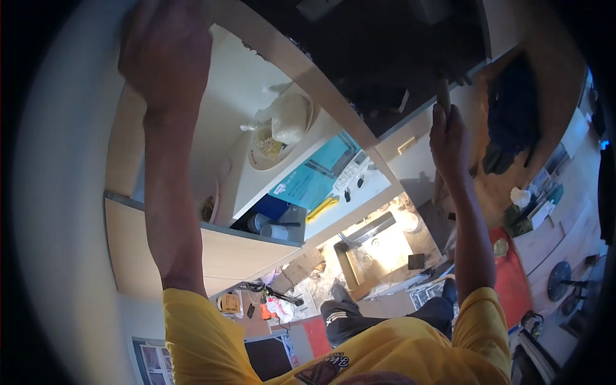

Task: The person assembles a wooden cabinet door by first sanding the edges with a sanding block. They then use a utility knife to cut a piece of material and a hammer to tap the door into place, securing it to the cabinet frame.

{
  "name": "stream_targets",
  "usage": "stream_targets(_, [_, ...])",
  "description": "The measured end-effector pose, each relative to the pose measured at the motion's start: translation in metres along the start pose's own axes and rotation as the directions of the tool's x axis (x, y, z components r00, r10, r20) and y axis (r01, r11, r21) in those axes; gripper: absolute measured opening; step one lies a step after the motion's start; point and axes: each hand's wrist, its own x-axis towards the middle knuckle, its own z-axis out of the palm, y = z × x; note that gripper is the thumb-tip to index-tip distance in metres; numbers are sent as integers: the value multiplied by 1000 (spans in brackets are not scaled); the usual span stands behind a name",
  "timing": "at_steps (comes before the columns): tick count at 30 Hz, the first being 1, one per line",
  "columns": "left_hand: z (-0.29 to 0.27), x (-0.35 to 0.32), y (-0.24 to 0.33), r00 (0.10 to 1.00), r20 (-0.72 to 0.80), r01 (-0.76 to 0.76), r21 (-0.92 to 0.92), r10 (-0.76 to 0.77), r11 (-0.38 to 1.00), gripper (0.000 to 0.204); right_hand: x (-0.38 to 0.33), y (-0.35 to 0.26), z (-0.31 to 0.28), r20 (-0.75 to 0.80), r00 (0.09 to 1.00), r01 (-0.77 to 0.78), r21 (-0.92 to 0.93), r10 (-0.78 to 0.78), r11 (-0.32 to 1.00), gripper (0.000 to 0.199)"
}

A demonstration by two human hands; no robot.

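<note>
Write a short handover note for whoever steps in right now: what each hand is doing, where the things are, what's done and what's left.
Left hand: raised, resting against the pale wall beside the cabinet, holding nothing visible.
Right hand: closed on a wooden handle held up at the dark opening; the tool's head is hidden.
Upper cabinet: a bowl with a plastic bag sits on its shelf.
Done: handle gripped and lifted to the opening.
Left: the work at the opening itself; no result is visible there.

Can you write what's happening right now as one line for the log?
left hand: raised, flat on cupboard panel | right hand: shut on wooden handle | below: bowl holding plastic bag
</note>
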Motion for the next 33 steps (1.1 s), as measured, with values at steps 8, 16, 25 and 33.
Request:
stream_targets(8, [-88, -173, 106, 720, 506, 664, -304, -475, 683, 8, 76, 41, -2, 212, 941, 331, -426, -263, 842, 23])
stream_targets(16, [-225, -266, 216, 337, 900, 940, -303, -279, 159, 6, 169, 73, 66, 395, 904, 414, -703, -167, 579, 19])
stream_targets(25, [-344, -306, 290, -194, 976, 976, 182, -100, -119, 7, 142, -72, 87, -67, 618, 781, -63, -783, 622, 27])
stream_targets(33, [-339, -352, 312, -464, 882, 834, 402, -87, -377, 9, 117, -215, 91, -296, 315, 945, 5, -902, 328, 23])
